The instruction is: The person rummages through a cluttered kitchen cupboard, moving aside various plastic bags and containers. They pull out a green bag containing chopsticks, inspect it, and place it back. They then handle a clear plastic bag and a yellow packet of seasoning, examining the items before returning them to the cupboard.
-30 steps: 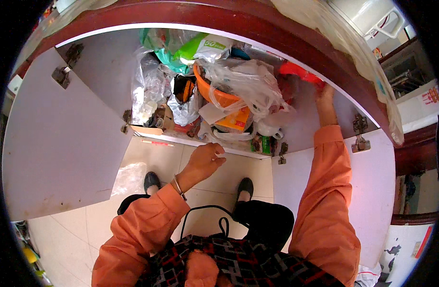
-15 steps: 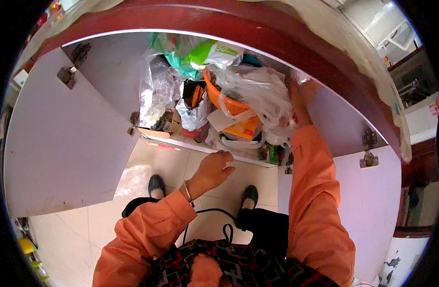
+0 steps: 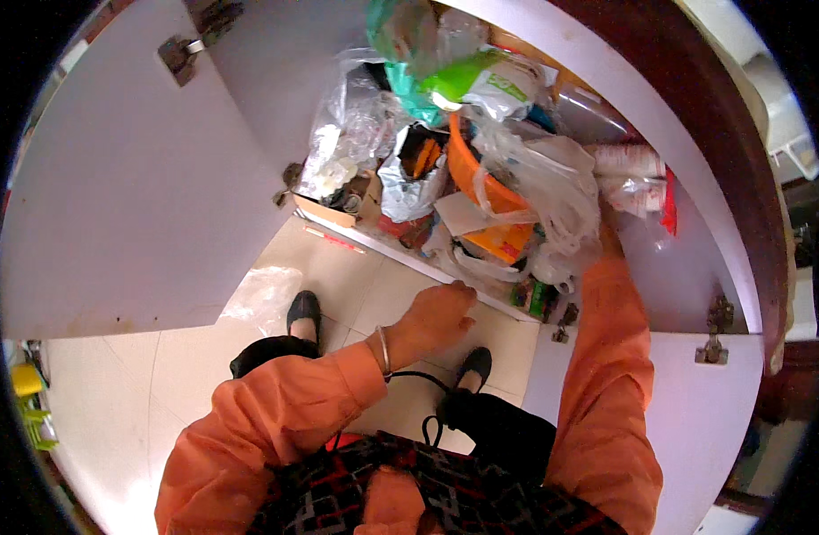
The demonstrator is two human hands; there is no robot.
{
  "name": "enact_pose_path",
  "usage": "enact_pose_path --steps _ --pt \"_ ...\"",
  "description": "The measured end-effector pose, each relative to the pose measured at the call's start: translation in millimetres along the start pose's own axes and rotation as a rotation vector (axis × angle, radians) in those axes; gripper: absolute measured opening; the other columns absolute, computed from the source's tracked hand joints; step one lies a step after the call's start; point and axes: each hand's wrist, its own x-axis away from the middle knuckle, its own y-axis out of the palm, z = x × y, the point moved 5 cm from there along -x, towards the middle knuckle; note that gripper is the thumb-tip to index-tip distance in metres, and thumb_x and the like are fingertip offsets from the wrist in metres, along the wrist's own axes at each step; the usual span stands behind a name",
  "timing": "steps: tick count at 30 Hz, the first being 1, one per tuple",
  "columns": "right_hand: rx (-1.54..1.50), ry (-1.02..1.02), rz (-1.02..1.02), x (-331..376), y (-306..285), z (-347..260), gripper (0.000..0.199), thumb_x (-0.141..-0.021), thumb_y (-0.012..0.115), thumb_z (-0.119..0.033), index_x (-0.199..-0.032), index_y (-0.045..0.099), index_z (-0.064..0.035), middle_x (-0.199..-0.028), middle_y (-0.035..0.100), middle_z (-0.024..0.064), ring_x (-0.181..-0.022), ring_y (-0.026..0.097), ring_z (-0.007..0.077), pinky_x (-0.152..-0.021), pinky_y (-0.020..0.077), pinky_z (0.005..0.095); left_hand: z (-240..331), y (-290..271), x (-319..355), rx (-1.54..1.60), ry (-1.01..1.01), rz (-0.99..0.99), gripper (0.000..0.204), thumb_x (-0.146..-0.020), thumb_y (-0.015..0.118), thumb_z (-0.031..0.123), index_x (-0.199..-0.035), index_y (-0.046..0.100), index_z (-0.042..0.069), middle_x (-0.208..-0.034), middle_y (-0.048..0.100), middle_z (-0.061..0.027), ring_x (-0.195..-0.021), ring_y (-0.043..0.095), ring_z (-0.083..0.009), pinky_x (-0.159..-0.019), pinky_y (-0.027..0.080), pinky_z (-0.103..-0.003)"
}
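My left hand [image 3: 434, 318], with a bangle at its wrist, hovers in front of the cabinet's lower edge. Its fingers are loosely curled, thumb apart, and nothing shows in it. My right hand [image 3: 611, 237] reaches into the right side of the cabinet, beside a bunched clear plastic bag [image 3: 565, 187]. Its fingers are hidden, so I cannot tell whether they grip anything. Just beyond it are white plastic-wrapped packages [image 3: 630, 162] with red print. An orange basin [image 3: 467, 169] stands under the clear bag. Left of that sits a silver bag [image 3: 407, 192] with dark and orange contents.
Both cabinet doors stand open, the left door [image 3: 124, 196] and the right door [image 3: 646, 401]. A green-and-white package [image 3: 494, 85], a teal bag [image 3: 414, 94] and a small cardboard box [image 3: 329, 210] fill the cabinet. A red stick [image 3: 334, 239] and clear plastic [image 3: 265, 292] lie on the floor.
My view has shifted and turned, so the cabinet's contents appear farther right. The white packages and a dark cylinder behind them now show more plainly. My right hand sits lower, below those packages.
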Motion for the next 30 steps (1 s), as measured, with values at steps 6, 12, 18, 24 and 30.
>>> enact_pose_path --steps 6,12,18,24,30 --pt "-0.010 0.031 -0.109 17 -36 5 0.041 -0.075 0.060 -0.034 -0.099 0.056 -0.0007 -0.095 0.060 0.0173 -0.080 0.058 0.0328 -0.071 0.0470 0.0428 0 -11 3 -0.006 -0.008 0.004 0.028 -0.072 0.061 0.015 -0.094 0.052 -0.001 -0.092 0.055 -0.0173 -0.088 0.054 -0.0331 -0.077 0.045 -0.041" --pt "0.307 -0.217 0.213 6 -73 -36 0.041 -0.074 0.060 -0.034 -0.096 0.058 0.0003 -0.091 0.061 0.0189 -0.077 0.059 0.0340 -0.070 0.0465 0.0434 7 -7 1 -0.016 0.078 0.015 0.030 -0.072 0.060 0.013 -0.095 0.050 -0.004 -0.090 0.054 -0.0190 -0.087 0.054 -0.0345 -0.076 0.046 -0.042" --pt "0.636 -0.687 0.374 40 47 -210 0.053 -0.070 0.062 -0.043 -0.109 0.054 -0.0089 -0.102 0.057 0.0139 -0.089 0.056 0.0272 -0.073 0.0467 0.0406 0 -12 6 -0.059 0.070 0.060 0.031 -0.071 0.061 0.012 -0.095 0.050 -0.003 -0.090 0.054 -0.0197 -0.083 0.056 -0.0348 -0.071 0.048 -0.042" --pt "-0.014 -0.031 -0.036 10 146 -244 0.069 -0.062 0.069 -0.050 -0.118 0.051 -0.0124 -0.123 0.042 0.0075 -0.100 0.049 0.0289 -0.077 0.0452 0.0405 0 -24 3 -0.074 0.055 0.058 0.027 -0.071 0.057 0.011 -0.092 0.051 -0.004 -0.088 0.056 -0.0195 -0.079 0.057 -0.0353 -0.068 0.048 -0.043" --pt "-0.072 -0.221 -0.283 -41 139 -203 0.057 -0.064 0.069 -0.033 -0.114 0.052 -0.0100 -0.120 0.044 0.0065 -0.107 0.043 0.0243 -0.079 0.0447 0.0416 -5 -31 -1 -0.084 0.050 0.079 0.026 -0.072 0.055 0.010 -0.093 0.051 -0.005 -0.087 0.056 -0.0199 -0.076 0.058 -0.0354 -0.066 0.049 -0.043"
